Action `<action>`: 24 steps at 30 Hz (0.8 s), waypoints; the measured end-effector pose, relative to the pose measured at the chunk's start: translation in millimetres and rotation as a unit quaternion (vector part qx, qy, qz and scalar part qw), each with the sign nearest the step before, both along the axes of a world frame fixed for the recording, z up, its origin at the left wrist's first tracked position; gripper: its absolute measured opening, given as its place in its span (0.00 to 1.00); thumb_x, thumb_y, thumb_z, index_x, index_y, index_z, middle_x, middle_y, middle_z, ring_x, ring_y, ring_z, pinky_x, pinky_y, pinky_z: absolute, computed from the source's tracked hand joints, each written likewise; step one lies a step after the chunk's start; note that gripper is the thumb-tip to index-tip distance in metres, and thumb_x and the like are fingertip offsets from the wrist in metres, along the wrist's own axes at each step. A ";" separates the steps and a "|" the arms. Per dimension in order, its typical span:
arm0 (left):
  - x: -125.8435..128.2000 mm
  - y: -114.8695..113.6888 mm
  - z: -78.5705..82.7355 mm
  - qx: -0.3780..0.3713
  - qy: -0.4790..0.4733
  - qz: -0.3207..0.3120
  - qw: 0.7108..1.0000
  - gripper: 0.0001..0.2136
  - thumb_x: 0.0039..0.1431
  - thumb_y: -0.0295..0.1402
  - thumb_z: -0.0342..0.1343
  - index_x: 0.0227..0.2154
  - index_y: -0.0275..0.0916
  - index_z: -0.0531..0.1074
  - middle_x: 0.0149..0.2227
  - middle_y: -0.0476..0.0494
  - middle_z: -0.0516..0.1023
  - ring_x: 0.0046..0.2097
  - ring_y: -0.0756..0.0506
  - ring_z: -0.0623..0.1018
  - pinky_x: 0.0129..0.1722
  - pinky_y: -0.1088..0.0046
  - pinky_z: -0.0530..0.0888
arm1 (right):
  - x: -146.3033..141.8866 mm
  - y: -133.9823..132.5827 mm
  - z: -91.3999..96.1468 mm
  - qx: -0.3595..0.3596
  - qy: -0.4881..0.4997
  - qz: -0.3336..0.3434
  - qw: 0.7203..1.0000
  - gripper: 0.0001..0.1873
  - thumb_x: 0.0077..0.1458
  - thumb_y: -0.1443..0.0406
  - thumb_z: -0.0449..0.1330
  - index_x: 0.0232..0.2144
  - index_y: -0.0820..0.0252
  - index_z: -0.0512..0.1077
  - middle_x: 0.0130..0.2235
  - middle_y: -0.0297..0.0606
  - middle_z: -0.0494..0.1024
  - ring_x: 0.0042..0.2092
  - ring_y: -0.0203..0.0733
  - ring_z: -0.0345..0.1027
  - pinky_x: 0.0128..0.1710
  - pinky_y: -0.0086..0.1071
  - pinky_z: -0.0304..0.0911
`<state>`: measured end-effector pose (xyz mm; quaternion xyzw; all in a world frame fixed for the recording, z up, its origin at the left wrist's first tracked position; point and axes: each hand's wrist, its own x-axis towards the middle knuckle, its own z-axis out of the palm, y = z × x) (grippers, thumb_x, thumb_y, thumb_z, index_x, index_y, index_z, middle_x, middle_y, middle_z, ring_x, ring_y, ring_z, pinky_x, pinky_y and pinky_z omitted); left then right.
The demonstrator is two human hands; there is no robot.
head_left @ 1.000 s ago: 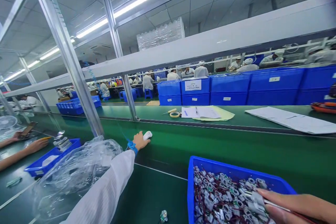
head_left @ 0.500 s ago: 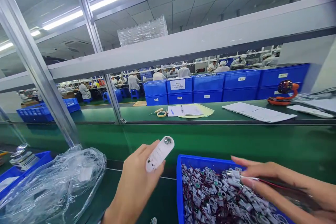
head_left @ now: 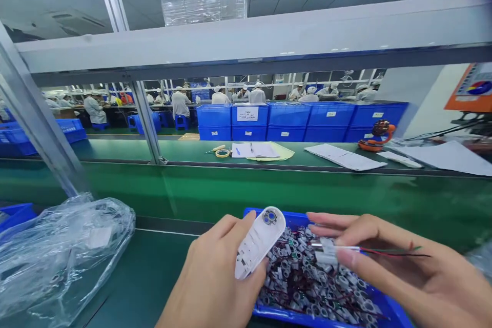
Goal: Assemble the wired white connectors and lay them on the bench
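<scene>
My left hand (head_left: 215,279) grips a long white plastic housing (head_left: 260,241) with a round blue-centred opening at its top end. My right hand (head_left: 400,271) pinches a small white motor part (head_left: 326,251) with thin red and green wires (head_left: 388,251) trailing to the right. Both hands hover over a blue bin (head_left: 330,315) filled with several similar small wired parts (head_left: 307,282). The housing and the wired part are close together but apart.
A crumpled clear plastic bag (head_left: 57,251) lies at the left on the green bench. A green conveyor runs behind, with papers (head_left: 344,156), a tape roll (head_left: 222,152) and an orange tool (head_left: 374,136). Blue crates (head_left: 300,122) and people in white stand farther back.
My left hand picked the white housing off the conveyor and brought it back over the bin. My right hand lifted a wired part out of the bin toward it. The view swung right.
</scene>
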<state>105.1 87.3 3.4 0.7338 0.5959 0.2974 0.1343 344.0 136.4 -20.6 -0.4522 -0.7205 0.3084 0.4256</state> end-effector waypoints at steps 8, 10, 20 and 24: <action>25.3 10.5 -32.6 0.001 0.077 -0.044 0.996 0.29 0.53 0.30 0.55 0.61 0.39 0.70 0.48 0.36 0.81 0.38 0.34 0.85 0.32 0.61 0.82 | -36.5 -7.7 0.8 -0.005 -0.126 -0.093 0.988 0.17 0.60 0.50 0.53 0.28 0.50 0.74 0.54 0.39 0.80 0.54 0.58 0.74 0.52 0.55 0.70; 26.3 10.9 -29.9 -0.035 0.107 -0.040 0.993 0.29 0.54 0.29 0.55 0.61 0.39 0.70 0.50 0.36 0.81 0.39 0.33 0.85 0.33 0.61 0.82 | -40.6 -7.0 -1.9 -0.013 -0.152 -0.101 0.983 0.17 0.60 0.51 0.51 0.28 0.50 0.73 0.54 0.39 0.80 0.53 0.58 0.75 0.51 0.53 0.70; 34.8 9.1 -21.9 -0.203 0.137 -0.030 0.969 0.29 0.62 0.29 0.53 0.67 0.41 0.61 0.61 0.33 0.72 0.50 0.30 0.80 0.46 0.57 0.77 | -61.4 -10.3 -21.8 0.012 -0.279 -0.144 0.949 0.14 0.63 0.62 0.47 0.28 0.52 0.69 0.47 0.39 0.83 0.42 0.52 0.79 0.36 0.41 0.69; 34.4 8.1 -15.5 -0.225 0.109 -0.033 0.968 0.26 0.65 0.27 0.49 0.66 0.42 0.63 0.61 0.36 0.72 0.52 0.33 0.78 0.49 0.59 0.75 | -66.6 -8.7 -32.5 0.033 -0.296 -0.152 0.942 0.11 0.60 0.67 0.49 0.28 0.53 0.67 0.43 0.40 0.83 0.40 0.51 0.79 0.31 0.36 0.64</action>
